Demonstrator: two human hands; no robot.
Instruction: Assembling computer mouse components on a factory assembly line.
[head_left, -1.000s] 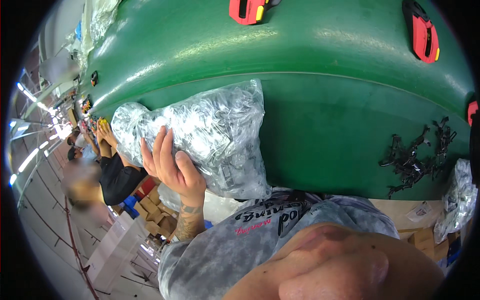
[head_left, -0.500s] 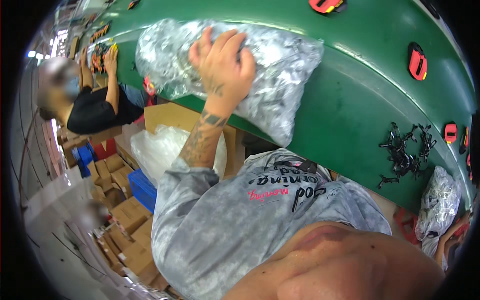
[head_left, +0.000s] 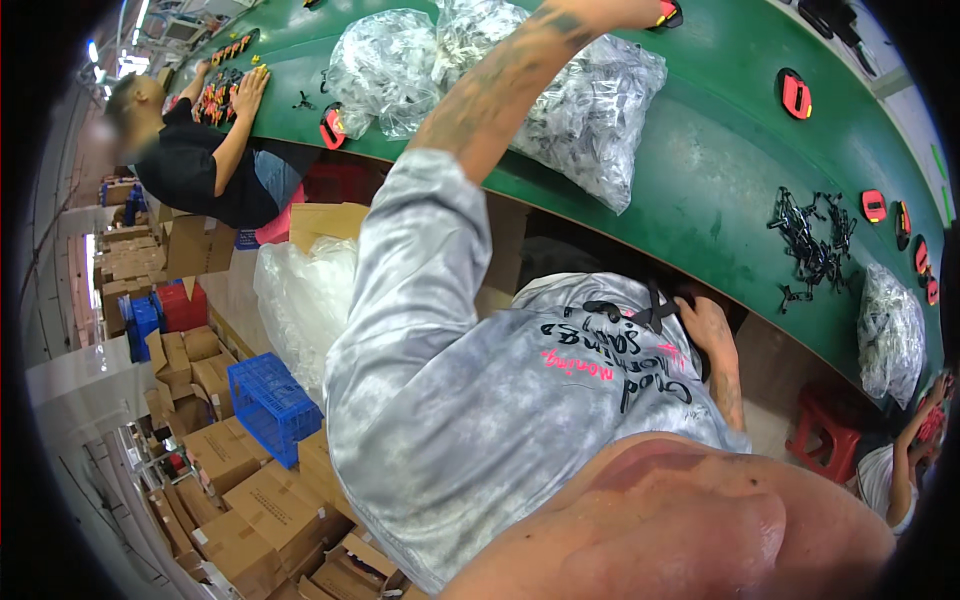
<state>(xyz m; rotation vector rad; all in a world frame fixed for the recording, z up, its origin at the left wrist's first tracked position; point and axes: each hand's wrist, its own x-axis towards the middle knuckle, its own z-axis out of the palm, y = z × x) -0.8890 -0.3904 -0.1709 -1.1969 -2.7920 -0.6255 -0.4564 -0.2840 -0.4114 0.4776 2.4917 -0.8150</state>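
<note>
My left hand (head_left: 610, 10) stretches to the far side of the green table, and the upper edge of the picture cuts it off. At its fingertips is a red and black device (head_left: 668, 14) with a yellow mark; whether they grip it cannot be made out. Under that forearm lie two clear plastic bags, one at the left (head_left: 385, 75) and a bigger one (head_left: 600, 115) stuffed with dark parts. Low by my waist, near the table's front edge, is my right hand (head_left: 708, 328); its fingers are mostly hidden beside a black strap (head_left: 655, 310).
Black bracket-like parts (head_left: 815, 235) lie loose on the green table (head_left: 690, 190). Several red devices (head_left: 795, 95) rest along its far side. Another filled bag (head_left: 890, 335) stands at the right. A co-worker (head_left: 205, 165) sits at the left, near cartons (head_left: 285, 505) and a blue crate (head_left: 272, 400).
My left hand has left the bag and reached farther away to a red and black device. My right hand has come into view by my waist. The red devices have shifted leftward along the table.
</note>
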